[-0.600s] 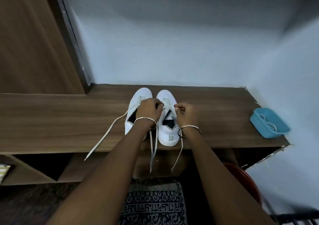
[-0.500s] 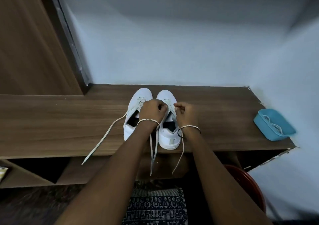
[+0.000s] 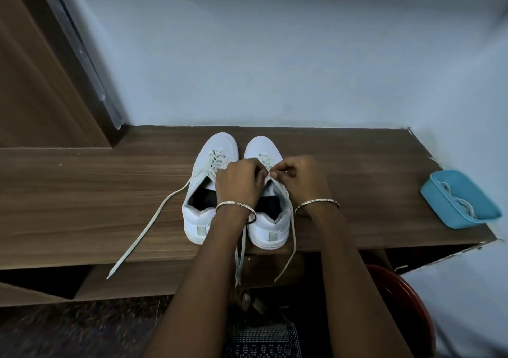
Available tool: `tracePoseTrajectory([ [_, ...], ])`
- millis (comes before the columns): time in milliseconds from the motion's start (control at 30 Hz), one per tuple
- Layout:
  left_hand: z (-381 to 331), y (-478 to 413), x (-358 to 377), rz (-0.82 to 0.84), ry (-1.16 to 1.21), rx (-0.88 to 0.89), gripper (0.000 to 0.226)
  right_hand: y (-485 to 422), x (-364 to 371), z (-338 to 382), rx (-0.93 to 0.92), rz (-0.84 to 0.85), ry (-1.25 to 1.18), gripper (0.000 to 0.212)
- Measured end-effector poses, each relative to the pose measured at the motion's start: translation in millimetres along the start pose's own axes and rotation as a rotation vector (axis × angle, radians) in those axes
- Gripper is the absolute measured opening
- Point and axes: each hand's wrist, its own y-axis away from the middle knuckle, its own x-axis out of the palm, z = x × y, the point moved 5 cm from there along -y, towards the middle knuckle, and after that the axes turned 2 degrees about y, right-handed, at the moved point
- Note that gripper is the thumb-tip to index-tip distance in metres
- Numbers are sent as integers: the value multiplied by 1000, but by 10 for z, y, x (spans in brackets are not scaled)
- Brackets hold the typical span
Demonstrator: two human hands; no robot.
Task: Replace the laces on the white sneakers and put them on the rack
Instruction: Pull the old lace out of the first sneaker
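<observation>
This is looking like a shoe corner in a home. A low wooden rack (image 3: 82, 192) with open cubbies underneath is running along pale blue painted walls (image 3: 275, 55). White sneakers (image 3: 220, 144) are sitting on top of it, a patterned woven mat (image 3: 264, 338) is lying on the floor below, and a wooden door panel (image 3: 33, 83) is standing at the left.

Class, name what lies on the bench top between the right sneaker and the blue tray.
Head view: only the right hand, by the sneaker; from there to the tray the bench is bare.
</observation>
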Motion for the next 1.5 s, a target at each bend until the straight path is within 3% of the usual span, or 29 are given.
tracePoseTrajectory([
  [200,141,7,136,-6,201,20,10,5,134,34,-107,-41,185,14],
  [367,218,30,142,-2,386,10,9,106,271,-98,-68,-145,-76,12],
  [500,284,7,159,46,595,-162,12,90,262,-188,99,-104,-285,14],
  [600,365,-28,155,6,755,-228,13,135,157,-174,114,-91,-414,9],
  [800,261,-44,64,80,593,-21,8,165,127,-60,-30,-59,-192,18],
  [933,315,-81,68,68,560,-17,4,141,91,-61,-24,-131,-267,14],
  [1067,331,-80,104,134,610,-84,8,117,108,-131,35,-108,-406,10],
  [1267,363,-107,125,242,1090,-318,18,91,134,-234,143,-80,-602,7],
  [1500,371,-119,-31,212,1491,-487,11,141,129,-235,400,-96,-1229,11],
])
